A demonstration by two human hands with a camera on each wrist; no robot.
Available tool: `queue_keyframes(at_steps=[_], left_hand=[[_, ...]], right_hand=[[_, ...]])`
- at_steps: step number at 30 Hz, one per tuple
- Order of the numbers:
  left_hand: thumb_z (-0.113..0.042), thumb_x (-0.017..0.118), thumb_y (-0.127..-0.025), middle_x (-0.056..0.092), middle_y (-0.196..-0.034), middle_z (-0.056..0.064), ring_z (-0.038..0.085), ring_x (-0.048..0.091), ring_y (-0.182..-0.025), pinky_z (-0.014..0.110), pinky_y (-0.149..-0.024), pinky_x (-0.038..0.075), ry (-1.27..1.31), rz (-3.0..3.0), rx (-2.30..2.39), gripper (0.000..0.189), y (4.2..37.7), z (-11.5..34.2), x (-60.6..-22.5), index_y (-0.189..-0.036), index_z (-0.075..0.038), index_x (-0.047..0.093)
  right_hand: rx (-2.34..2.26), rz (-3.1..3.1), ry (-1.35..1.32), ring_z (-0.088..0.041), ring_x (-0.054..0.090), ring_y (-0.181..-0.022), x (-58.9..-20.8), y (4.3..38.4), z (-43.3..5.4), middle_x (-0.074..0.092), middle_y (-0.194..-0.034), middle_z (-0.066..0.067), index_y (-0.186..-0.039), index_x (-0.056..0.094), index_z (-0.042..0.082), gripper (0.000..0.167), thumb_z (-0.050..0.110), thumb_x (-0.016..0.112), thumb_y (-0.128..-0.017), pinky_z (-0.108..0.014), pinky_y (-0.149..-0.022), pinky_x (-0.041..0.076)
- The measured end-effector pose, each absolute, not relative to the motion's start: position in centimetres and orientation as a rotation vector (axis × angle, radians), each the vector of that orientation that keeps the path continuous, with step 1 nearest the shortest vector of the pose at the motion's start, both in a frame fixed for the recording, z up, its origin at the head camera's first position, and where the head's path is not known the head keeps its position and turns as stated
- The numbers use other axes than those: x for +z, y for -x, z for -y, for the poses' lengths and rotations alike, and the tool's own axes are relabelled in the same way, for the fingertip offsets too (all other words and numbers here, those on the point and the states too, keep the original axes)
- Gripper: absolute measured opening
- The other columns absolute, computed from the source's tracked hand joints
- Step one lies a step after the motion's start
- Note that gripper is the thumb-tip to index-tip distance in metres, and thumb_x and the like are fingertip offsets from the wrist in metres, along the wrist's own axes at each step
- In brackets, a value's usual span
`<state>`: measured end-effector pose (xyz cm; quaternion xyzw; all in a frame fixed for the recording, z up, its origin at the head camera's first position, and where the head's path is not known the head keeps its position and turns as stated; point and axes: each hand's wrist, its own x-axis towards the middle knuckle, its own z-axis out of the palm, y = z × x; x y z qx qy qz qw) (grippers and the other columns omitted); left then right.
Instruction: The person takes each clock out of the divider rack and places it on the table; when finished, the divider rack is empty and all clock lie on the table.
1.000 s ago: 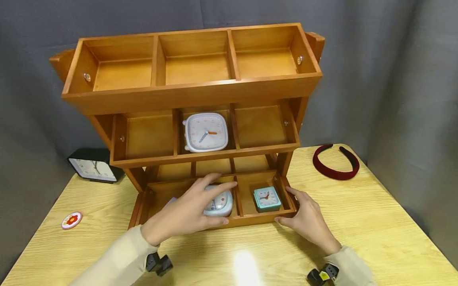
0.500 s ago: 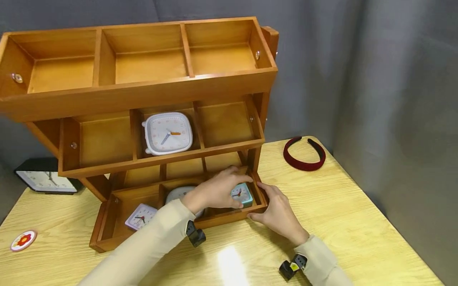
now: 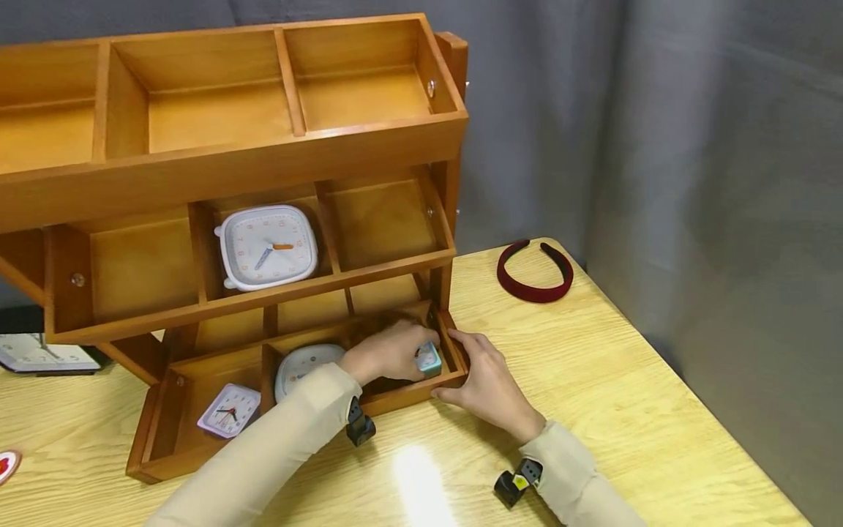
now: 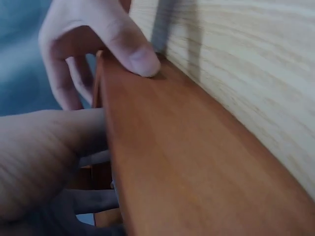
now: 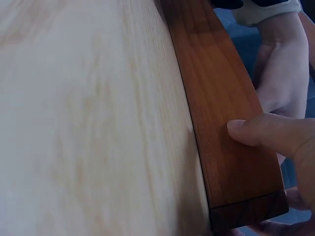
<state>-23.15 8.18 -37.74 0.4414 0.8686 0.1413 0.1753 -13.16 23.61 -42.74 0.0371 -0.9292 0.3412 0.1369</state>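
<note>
My left hand (image 3: 395, 350) reaches into the bottom tray's right compartment and grips a small teal alarm clock (image 3: 429, 360), partly covered by the fingers. At the right front corner of the wooden bottom tray (image 3: 411, 395), my right hand (image 3: 484, 380) holds on, its thumb pressed against the front board (image 5: 211, 98). A larger rounded clock (image 3: 296, 364) lies in the middle compartment, partly behind the left forearm. To the left, a small lilac alarm clock (image 3: 229, 411) leans in its compartment. Above, a white square alarm clock (image 3: 268, 247) sits in the middle tier.
The three-tier wooden organizer's top tray (image 3: 263, 157) overhangs the lower tiers. A dark red headband (image 3: 536, 293) lies on the table (image 3: 593, 410) to the right. At the left are a black desk clock (image 3: 46, 351) and a round flower badge (image 3: 6, 465).
My left hand has moved right, from over the middle compartment to the teal clock, and its fingers have closed around it. The right hand stays on the tray corner. The head view has turned right.
</note>
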Motion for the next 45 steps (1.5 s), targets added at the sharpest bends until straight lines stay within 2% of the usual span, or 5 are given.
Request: queue_keyframes(at_steps=[3,15,26,35,45], left_hand=[[-0.001,0.079,-0.075,0.069,-0.107,0.01,0.022,0.064,-0.093,0.034,-0.081,0.054,-1.271,-2.483,0.364,0.049,23.3,-8.3,-37.8,-0.121,-0.003,0.064],[-0.003,0.079,-0.074,0.068,-0.097,0.004,0.016,0.061,-0.084,0.03,-0.074,0.052,-1.301,-2.48,0.353,0.041,23.5,-8.4,-37.9,-0.113,-0.006,0.068],[-0.014,0.083,-0.074,0.066,-0.113,0.007,0.021,0.062,-0.097,0.034,-0.082,0.053,-1.226,-2.458,0.398,0.056,23.7,-7.0,-34.7,-0.126,-0.005,0.061],[-0.012,0.084,-0.071,0.068,-0.098,0.005,0.016,0.06,-0.081,0.029,-0.068,0.051,-1.253,-2.52,0.399,0.055,21.0,-5.8,-32.1,-0.121,-0.006,0.064],[-0.013,0.085,-0.071,0.067,-0.097,0.005,0.014,0.057,-0.078,0.027,-0.064,0.048,-1.285,-2.518,0.398,0.054,19.0,-5.2,-31.6,-0.121,-0.009,0.065]], right_hand=[[0.978,2.686,-0.119,-0.035,0.054,-0.117,-42.6,13.3,-23.4,0.056,-0.127,-0.014,-0.138,0.048,0.004,0.089,0.025,0.09,-0.062,-0.05,-0.096,0.047],[0.989,2.686,-0.118,-0.035,0.054,-0.118,-42.5,13.1,-23.5,0.056,-0.128,-0.015,-0.138,0.048,0.004,0.089,0.024,0.09,-0.062,-0.048,-0.098,0.047],[1.014,2.716,-0.071,-0.037,0.052,-0.12,-42.6,13.1,-23.2,0.053,-0.13,-0.015,-0.14,0.046,0.005,0.09,0.024,0.09,-0.064,-0.05,-0.097,0.047],[1.019,2.71,-0.109,-0.035,0.053,-0.118,-42.5,13.3,-23.3,0.054,-0.129,-0.015,-0.139,0.046,0.004,0.09,0.023,0.09,-0.063,-0.048,-0.096,0.048],[1.008,2.713,-0.094,-0.032,0.055,-0.113,-42.5,13.2,-23.4,0.054,-0.128,-0.015,-0.14,0.046,0.004,0.09,0.023,0.09,-0.063,-0.044,-0.088,0.052]])
